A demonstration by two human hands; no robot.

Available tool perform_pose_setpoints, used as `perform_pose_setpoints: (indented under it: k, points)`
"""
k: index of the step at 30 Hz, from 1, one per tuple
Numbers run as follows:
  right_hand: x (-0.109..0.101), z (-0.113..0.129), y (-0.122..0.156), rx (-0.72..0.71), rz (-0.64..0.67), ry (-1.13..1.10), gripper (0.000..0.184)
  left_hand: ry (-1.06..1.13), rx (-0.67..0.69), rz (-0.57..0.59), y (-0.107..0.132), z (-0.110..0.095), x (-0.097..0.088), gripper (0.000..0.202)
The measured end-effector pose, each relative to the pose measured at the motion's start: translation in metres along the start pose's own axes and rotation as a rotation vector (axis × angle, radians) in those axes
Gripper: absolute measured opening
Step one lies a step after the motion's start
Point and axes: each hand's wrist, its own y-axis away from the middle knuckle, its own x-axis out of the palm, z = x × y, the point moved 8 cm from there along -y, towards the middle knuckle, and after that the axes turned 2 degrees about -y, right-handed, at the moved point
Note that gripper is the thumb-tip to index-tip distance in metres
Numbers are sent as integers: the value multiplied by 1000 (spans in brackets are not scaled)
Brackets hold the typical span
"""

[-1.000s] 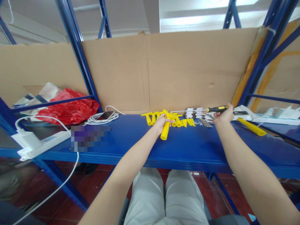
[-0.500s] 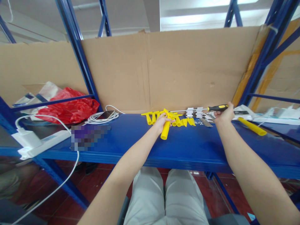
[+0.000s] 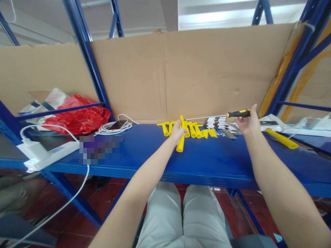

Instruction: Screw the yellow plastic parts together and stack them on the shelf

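My left hand (image 3: 177, 132) is closed around a yellow plastic scraper handle (image 3: 180, 144), its round end toward me and its head raised. In my right hand (image 3: 250, 123) is a long screwdriver (image 3: 238, 113) with a black and yellow grip, held nearly level. The screwdriver's shaft points left, its tip at the head of the scraper handle; whether it sits in a screw I cannot make out. Behind my left hand lie several more yellow T-shaped scraper handles (image 3: 197, 132). To their right are small yellow pieces (image 3: 212, 133), loose metal blades (image 3: 229, 134) and stacked white packets (image 3: 216, 123).
The blue shelf (image 3: 144, 151) is backed by a cardboard sheet (image 3: 207, 69). A yellow tube (image 3: 281, 138) lies at the right. On the left are a coiled white cable (image 3: 113, 128), a red plastic bag (image 3: 77, 115) and a power strip (image 3: 55, 156) with its cord hanging over the edge.
The head of the scraper handle has tipped upward in my left hand. My right hand has raised the screwdriver slightly, its tip still at the head. The view has shifted a little.
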Motion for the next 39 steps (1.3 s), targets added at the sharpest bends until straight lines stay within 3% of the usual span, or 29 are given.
perform_pose_setpoints:
  k: [6, 13, 22, 30, 34, 39]
  points:
    - [9, 1, 7, 27, 100, -23, 37, -84, 47, -74, -8, -1, -11, 81]
    - [8, -4, 9, 46, 69, 278, 40, -79, 69, -168, -13, -3, -23, 90]
    - [5, -12, -2, 80, 75, 216, 36, -155, 127, -209, -12, -6, -26, 80]
    - [3, -25, -5, 257, 157, 164, 37, -59, 113, -249, -12, -6, -33, 79]
    - [8, -22, 0, 248, 212, 155, 30, -70, 125, -251, -11, -7, -32, 78]
    - [4, -20, -4, 206, 155, 280, 37, -136, 169, -302, -13, -8, -33, 75]
